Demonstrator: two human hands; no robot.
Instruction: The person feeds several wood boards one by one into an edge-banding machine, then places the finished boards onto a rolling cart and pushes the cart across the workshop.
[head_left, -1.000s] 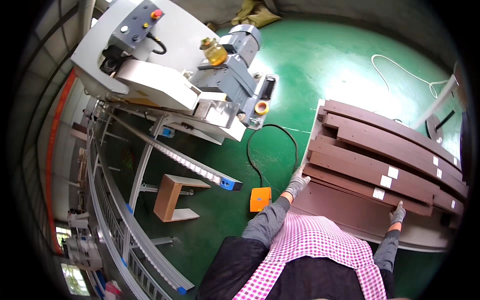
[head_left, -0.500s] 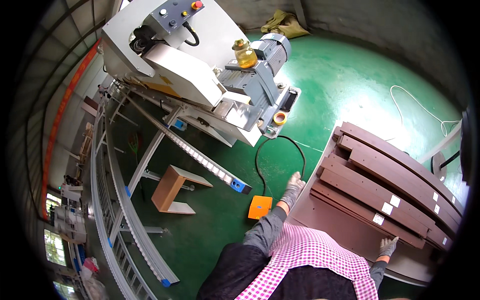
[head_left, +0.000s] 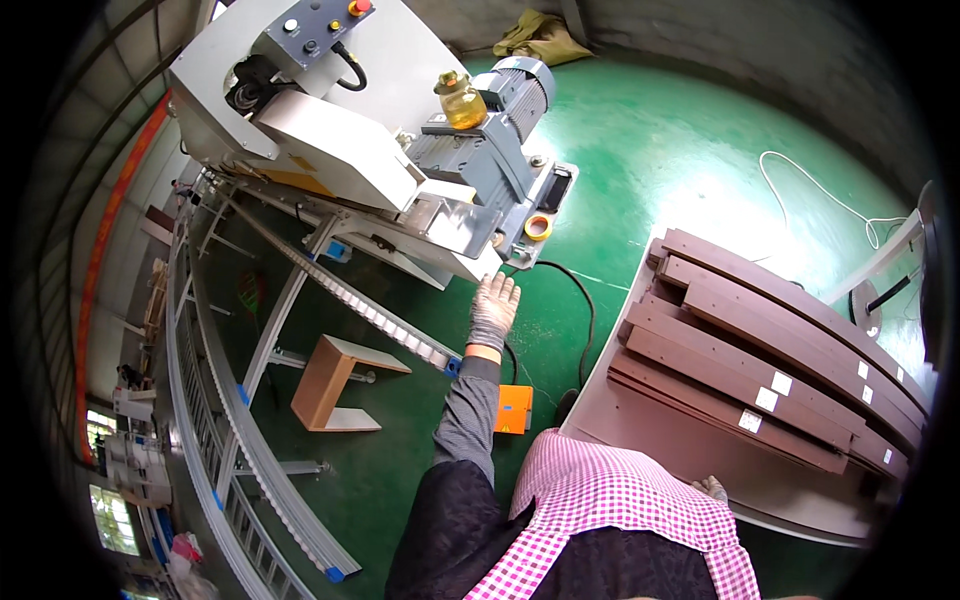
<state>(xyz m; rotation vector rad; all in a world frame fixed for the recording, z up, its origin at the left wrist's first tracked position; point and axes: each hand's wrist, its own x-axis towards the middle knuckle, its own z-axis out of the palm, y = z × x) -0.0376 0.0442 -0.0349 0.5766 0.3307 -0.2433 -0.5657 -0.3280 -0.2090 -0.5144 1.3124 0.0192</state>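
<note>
My left hand [head_left: 495,305], in a grey glove, reaches forward with its fingers spread and holds nothing. It appears just in front of the near end of the machine [head_left: 470,220], by a roll of yellow tape [head_left: 538,227]; whether it touches the machine I cannot tell. My right hand [head_left: 711,488], also gloved, shows only in part beside my checked apron [head_left: 620,480], over the edge of the brown-topped table [head_left: 690,455]. Its fingers are mostly hidden. On that table lie stacked long brown boards [head_left: 740,370] with white labels.
An orange box [head_left: 513,409] sits on the green floor, with a black cable [head_left: 590,320] near it. To the left stand a roller rail [head_left: 370,315], a long curved metal conveyor frame [head_left: 265,470] and a brown-and-white U-shaped piece [head_left: 325,385]. A jar of yellow liquid [head_left: 462,105] tops the machine.
My left hand has moved left and forward, from beside the table to the machine's end. My right hand has drawn back from the boards' near edge toward my apron. The view has shifted slightly.
</note>
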